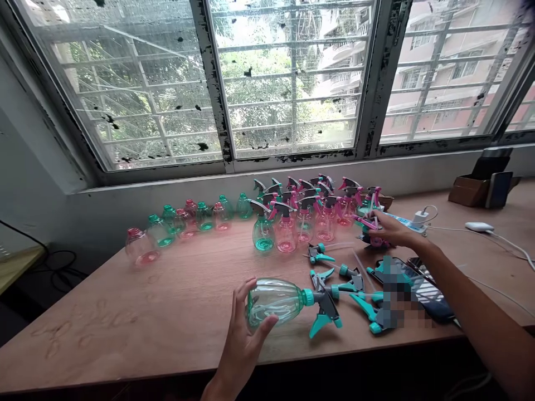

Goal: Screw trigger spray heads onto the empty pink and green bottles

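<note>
My left hand (246,328) is wrapped around the base of a green see-through spray bottle (273,303), tilted onto its side with its grey and teal trigger head (326,303) pointing right. My right hand (388,229) reaches to the back right, its fingers closed on a pink trigger sprayer head (366,223); part of that head is hidden by the fingers. Below it, more pink parts (378,242) show. Several loose teal and grey sprayer heads (320,253) with clear tubes lie between my hands.
Several pink and green spray bottles with heads (286,228) stand at the back middle. Several headless bottles (142,248) stand to their left. A power strip (403,221) with a white plug, cables, a cardboard box (468,189) and a phone (499,189) are at right.
</note>
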Demonstrator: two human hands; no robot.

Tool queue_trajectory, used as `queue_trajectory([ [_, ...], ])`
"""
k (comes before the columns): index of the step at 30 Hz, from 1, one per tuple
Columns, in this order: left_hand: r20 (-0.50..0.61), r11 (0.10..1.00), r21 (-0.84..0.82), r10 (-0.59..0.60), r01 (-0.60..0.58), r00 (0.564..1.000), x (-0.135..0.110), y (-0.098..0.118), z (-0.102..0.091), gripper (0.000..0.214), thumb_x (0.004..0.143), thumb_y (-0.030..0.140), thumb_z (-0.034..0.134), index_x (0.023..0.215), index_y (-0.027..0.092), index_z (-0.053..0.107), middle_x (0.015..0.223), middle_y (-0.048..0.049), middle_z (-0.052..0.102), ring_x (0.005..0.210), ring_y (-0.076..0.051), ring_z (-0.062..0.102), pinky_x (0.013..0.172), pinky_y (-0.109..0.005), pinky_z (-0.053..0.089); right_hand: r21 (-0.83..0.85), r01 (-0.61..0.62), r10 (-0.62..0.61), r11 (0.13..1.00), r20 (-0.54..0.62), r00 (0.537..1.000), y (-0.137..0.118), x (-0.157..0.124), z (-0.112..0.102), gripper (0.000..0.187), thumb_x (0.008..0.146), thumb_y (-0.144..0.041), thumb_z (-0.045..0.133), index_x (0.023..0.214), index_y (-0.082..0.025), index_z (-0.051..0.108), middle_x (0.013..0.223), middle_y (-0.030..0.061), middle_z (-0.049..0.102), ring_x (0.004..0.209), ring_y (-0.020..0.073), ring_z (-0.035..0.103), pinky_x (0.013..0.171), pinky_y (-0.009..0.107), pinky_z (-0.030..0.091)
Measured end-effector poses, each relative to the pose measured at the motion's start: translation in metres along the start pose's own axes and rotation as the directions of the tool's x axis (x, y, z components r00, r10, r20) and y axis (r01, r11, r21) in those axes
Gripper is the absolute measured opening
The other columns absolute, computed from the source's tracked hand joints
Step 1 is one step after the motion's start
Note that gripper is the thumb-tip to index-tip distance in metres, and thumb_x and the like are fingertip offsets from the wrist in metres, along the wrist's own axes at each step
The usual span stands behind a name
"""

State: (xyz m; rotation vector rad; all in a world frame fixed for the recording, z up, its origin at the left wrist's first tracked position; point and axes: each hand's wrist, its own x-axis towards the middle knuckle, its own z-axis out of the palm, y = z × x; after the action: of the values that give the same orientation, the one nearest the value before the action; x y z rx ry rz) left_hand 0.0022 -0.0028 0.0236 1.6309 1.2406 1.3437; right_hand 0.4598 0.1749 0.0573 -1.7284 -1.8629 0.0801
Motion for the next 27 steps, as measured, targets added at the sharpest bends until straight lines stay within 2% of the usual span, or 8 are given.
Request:
queue_trajectory([
  [5,0.003,1.000,-0.006,-0.002,0.002,1.000,0.000,0.000,0.000,0.055,0.088,0.048,0.068,0.137,0.035,0.048,0.147,-0.0082,0.042,0.137,-0.035,0.044,0.110,-0.053,0.043,0.133,0.097,-0.104,0.986,0.044,0.994,-0.024,-0.033,0.005,0.034,0.077,-0.037,0.061,0.106,-0.021,0.053,0.104,0.0122,0.069,0.088,0.0295,0.068,0.071,0.036,0.056],
  [10,-0.030,0.999,-0.042,-0.005,0.003,1.000,-0.002,-0.002,0.000,0.059,0.088,0.056,0.064,0.138,0.033,0.044,0.141,-0.0086,0.049,0.129,-0.032,0.052,0.110,-0.049,0.042,0.256,0.225,-0.258,0.940,0.101,0.961,-0.057,-0.064,0.030,0.041,0.082,-0.042,0.068,0.116,-0.023,0.055,0.111,0.0135,0.071,0.099,0.0358,0.070,0.082,0.046,0.057],
  [13,-0.095,0.990,-0.142,-0.035,0.021,0.995,-0.005,-0.004,0.000,0.063,0.089,0.064,0.058,0.139,0.030,0.041,0.133,-0.0090,0.056,0.121,-0.030,0.057,0.107,-0.045,0.044,0.283,0.319,-0.364,0.905,0.124,0.923,-0.076,-0.070,0.046,0.037,0.084,-0.033,0.066,0.120,-0.026,0.061,0.128,0.0134,0.067,0.122,0.0388,0.061,0.102,0.051,0.050],
  [16,-0.141,0.983,-0.182,-0.062,0.036,0.988,-0.005,-0.004,-0.001,0.067,0.088,0.070,0.053,0.140,0.029,0.040,0.131,-0.0093,0.058,0.121,-0.030,0.058,0.104,-0.042,0.046,0.250,0.367,-0.421,0.896,0.216,0.881,-0.092,-0.071,0.055,0.045,0.085,-0.031,0.066,0.130,-0.027,0.061,0.143,0.0120,0.060,0.135,0.0394,0.052,0.110,0.055,0.044],
  [18,-0.158,0.980,-0.191,-0.095,0.064,0.983,-0.004,-0.003,-0.001,0.068,0.088,0.072,0.051,0.140,0.029,0.040,0.131,-0.0092,0.058,0.120,-0.030,0.059,0.103,-0.042,0.047,0.210,0.381,-0.430,0.900,0.300,0.851,-0.101,-0.073,0.055,0.060,0.087,-0.037,0.067,0.144,-0.026,0.051,0.152,0.0140,0.052,0.141,0.0408,0.045,0.112,0.059,0.041],
  [21,-0.168,0.973,-0.206,-0.138,0.102,0.976,-0.001,-0.001,-0.002,0.066,0.090,0.071,0.049,0.140,0.030,0.038,0.132,-0.0087,0.059,0.122,-0.029,0.059,0.105,-0.043,0.046,0.192,0.364,-0.410,0.911,0.347,0.843,-0.113,-0.083,0.043,0.087,0.085,-0.049,0.073,0.158,-0.029,0.029,0.162,0.0132,0.039,0.148,0.0416,0.033,0.115,0.063,0.037],
  [25,-0.118,0.973,-0.193,-0.147,0.122,0.982,0.001,-0.002,-0.003,0.067,0.090,0.070,0.050,0.141,0.029,0.036,0.134,-0.0102,0.057,0.126,-0.030,0.056,0.109,-0.046,0.043,0.243,0.348,-0.413,0.905,0.315,0.854,-0.133,-0.102,0.019,0.104,0.083,-0.051,0.075,0.161,-0.036,0.009,0.170,0.0076,0.019,0.154,0.0385,0.015,0.120,0.062,0.028],
  [27,-0.146,0.978,-0.191,-0.111,0.082,0.983,-0.001,-0.006,-0.001,0.070,0.087,0.072,0.054,0.139,0.029,0.037,0.136,-0.0109,0.055,0.126,-0.031,0.056,0.107,-0.046,0.045,0.306,0.371,-0.451,0.877,0.254,0.856,-0.151,-0.113,0.013,0.107,0.084,-0.049,0.075,0.161,-0.036,0.003,0.171,0.0059,0.011,0.155,0.0364,0.009,0.122,0.061,0.023],
])
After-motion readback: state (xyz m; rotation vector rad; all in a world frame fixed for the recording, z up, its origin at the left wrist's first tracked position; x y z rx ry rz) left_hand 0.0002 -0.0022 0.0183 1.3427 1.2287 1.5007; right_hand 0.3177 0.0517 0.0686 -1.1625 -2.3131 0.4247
